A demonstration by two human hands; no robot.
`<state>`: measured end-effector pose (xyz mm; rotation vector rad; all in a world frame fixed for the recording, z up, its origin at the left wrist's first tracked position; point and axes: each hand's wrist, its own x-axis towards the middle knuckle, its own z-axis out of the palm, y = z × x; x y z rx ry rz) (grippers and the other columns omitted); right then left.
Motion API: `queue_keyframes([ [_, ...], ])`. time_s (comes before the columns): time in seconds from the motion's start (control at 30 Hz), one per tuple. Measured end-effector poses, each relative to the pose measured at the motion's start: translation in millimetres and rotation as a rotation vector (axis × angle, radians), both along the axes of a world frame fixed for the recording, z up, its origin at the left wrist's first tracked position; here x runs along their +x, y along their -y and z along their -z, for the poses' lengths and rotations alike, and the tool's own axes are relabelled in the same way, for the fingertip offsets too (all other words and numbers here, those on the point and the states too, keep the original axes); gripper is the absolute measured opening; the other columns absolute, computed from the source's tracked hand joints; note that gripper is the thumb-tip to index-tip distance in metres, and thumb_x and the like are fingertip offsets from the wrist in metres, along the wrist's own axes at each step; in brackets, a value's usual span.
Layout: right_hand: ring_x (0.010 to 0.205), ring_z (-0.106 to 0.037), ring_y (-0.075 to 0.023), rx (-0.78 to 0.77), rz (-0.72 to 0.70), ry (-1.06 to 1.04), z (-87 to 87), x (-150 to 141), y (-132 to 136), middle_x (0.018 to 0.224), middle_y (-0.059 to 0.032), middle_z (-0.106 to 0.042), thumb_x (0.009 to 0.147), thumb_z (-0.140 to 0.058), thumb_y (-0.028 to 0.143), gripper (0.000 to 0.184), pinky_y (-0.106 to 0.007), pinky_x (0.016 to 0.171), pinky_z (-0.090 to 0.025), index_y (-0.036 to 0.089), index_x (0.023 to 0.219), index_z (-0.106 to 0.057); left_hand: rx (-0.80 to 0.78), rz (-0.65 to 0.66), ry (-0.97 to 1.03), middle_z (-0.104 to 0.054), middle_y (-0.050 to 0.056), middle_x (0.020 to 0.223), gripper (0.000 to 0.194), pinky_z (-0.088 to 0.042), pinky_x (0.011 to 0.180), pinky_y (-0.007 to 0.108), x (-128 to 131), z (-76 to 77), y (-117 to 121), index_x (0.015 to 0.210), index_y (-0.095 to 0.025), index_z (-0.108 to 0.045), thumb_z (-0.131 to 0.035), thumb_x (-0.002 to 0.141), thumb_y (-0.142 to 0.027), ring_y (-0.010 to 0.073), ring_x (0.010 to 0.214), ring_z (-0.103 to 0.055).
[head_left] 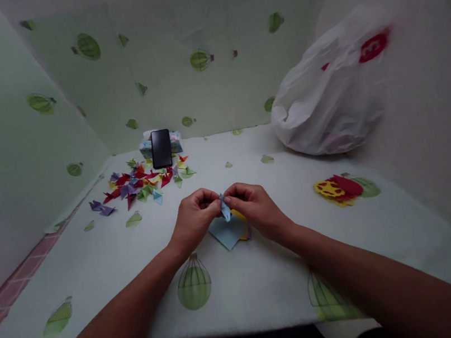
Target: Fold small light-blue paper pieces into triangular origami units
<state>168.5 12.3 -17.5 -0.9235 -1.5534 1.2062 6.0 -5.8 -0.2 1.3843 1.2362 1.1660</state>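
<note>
Left hand (195, 212) and right hand (255, 204) pinch the folded blue paper (225, 211), the white bag (321, 104) bulges, contents unclear, and tissue (148, 135) pokes from the patterned box (176, 142)!

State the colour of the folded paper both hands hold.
The folded paper is light blue; head view.

Dim, greyish light falling softly. Beyond the right hand (257, 205), the plastic bag (326, 103) is blurring; farther right, darkness is swallowing the edge.
</note>
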Motion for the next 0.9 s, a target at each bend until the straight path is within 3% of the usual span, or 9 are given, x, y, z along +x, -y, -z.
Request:
queue_keyframes([
  [0.5,0.068,-0.055,-0.0148,-0.077,-0.013,-0.052,-4.3,-0.4,1.7,0.073,-0.0016,-0.064,0.077,-0.066,0.030,0.012,-0.030,0.067,-0.043,0.018,0.073,-0.067,-0.169,0.102,0.234,-0.067,0.001,0.065,0.015,-0.049,0.063,0.025,-2.6,0.2,-4.4,0.074,-0.014,-0.069,-0.076,0.067,-0.025,0.0109,0.059,-0.061],
  [0.9,0.069,-0.053,-0.0136,-0.053,-0.054,-0.079,-0.9,1.1,-0.1,0.072,0.0001,-0.060,0.081,-0.065,0.031,0.014,-0.029,0.068,-0.043,0.018,0.074,-0.064,-0.069,0.133,0.162,-0.065,0.001,0.068,0.016,-0.049,0.063,0.026,-6.3,3.5,-4.7,0.078,-0.014,-0.068,-0.074,0.075,-0.028,0.0117,0.062,-0.060],
])
